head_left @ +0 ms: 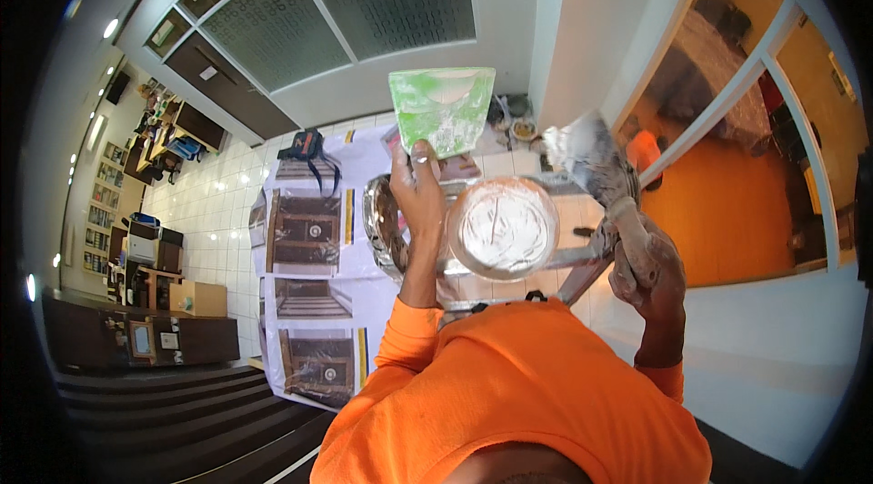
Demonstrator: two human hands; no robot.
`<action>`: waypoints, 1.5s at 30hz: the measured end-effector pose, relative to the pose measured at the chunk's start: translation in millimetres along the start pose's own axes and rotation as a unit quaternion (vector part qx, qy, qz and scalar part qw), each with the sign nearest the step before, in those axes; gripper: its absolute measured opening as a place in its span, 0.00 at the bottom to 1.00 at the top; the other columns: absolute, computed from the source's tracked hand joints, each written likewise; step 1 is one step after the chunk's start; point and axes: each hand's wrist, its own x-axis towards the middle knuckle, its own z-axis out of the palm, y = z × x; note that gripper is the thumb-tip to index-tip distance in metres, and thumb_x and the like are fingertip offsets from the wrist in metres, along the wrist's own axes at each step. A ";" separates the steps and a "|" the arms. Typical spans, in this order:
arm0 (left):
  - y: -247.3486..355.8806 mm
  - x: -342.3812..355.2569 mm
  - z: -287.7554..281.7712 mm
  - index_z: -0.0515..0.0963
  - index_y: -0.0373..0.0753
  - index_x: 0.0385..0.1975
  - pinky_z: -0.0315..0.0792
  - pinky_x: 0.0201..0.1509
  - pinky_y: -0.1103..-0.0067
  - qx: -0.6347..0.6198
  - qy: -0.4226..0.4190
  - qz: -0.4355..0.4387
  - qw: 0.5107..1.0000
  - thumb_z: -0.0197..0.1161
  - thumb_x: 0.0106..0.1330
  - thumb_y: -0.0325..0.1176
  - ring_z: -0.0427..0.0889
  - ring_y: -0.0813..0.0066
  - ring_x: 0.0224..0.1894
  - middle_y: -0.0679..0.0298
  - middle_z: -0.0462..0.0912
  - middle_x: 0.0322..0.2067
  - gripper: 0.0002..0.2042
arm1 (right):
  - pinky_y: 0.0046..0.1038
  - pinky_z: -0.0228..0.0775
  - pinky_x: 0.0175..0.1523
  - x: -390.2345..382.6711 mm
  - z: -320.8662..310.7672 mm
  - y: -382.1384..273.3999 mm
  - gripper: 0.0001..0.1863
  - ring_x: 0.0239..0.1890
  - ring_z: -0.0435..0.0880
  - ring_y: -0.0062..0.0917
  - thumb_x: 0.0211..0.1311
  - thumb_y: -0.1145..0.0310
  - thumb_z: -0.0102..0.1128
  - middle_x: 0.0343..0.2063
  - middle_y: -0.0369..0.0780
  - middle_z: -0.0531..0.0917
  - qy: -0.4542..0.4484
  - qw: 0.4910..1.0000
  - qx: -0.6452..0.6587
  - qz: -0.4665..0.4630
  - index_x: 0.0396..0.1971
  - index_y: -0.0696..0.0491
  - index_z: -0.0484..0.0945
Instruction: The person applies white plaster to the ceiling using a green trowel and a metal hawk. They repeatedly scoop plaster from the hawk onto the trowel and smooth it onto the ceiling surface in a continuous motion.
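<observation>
Green plastic scraper (pixel 443 108), smeared white, stands raised in my left hand (pixel 416 189), fingers pinched on its lower edge. My right hand (pixel 647 268) grips a putty knife (pixel 591 157), above the white-filled bucket (pixel 503 228).

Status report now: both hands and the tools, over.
Left hand grips green plastic trowel. Right hand grips putty knife, blade smeared white. Bucket of white putty between them on ladder.

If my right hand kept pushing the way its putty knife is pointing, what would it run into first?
Probably the white wall. The right hand holds a putty knife whose paste-smeared blade points up and slightly left toward the wall's corner edge beside the glass partition. Nothing shows in between, though depth is hard to judge.
</observation>
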 end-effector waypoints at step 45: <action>134.8 -6.3 -55.5 0.70 0.28 0.61 0.83 0.53 0.68 -0.523 -0.137 -0.257 0.801 0.61 0.69 0.33 0.87 0.61 0.48 0.51 0.84 0.51 0.23 | 0.43 0.73 0.53 29.4 30.3 -43.2 0.17 0.45 0.81 0.45 0.60 0.69 0.68 0.41 0.45 0.85 -0.039 0.764 -0.579 -0.282 0.50 0.55 0.84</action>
